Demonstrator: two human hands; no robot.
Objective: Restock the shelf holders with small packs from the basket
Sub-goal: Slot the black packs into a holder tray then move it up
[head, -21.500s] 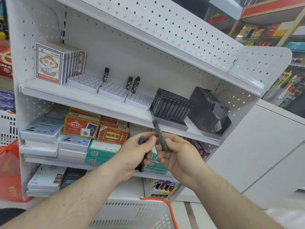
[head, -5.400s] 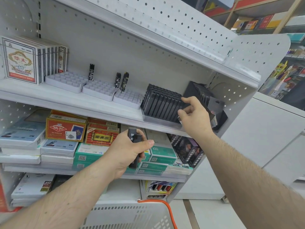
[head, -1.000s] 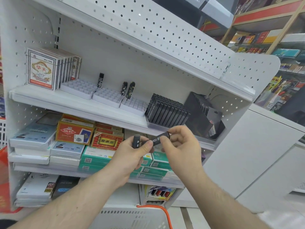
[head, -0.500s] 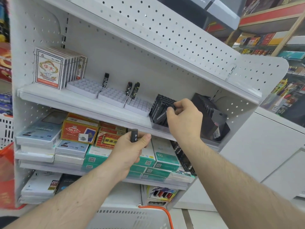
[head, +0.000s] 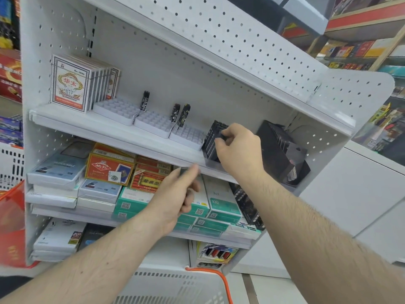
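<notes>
A black slotted holder (head: 210, 143) full of small black packs stands on the upper shelf (head: 105, 128). My right hand (head: 240, 150) is at the holder's top and pinches a small black pack (head: 221, 134) among the slots. Below the shelf edge, my left hand (head: 177, 196) is blurred and grips another small dark pack (head: 183, 171) between thumb and fingers. A second black holder (head: 282, 150) stands to the right, tilted. The white basket (head: 175, 286) with its orange handle sits at the bottom; what it holds is hidden.
Three white grid trays (head: 153, 125) with a few upright dark sticks stand left of the holder, beside white card boxes (head: 72, 84). Stacked boxes (head: 109, 170) fill the lower shelves. A perforated shelf (head: 230, 40) hangs close overhead. A red basket (head: 11, 222) is at the left.
My right hand carried a small black pack from in front of me up to the black holder and stays at its top. My left hand rose slightly toward the shelf edge.
</notes>
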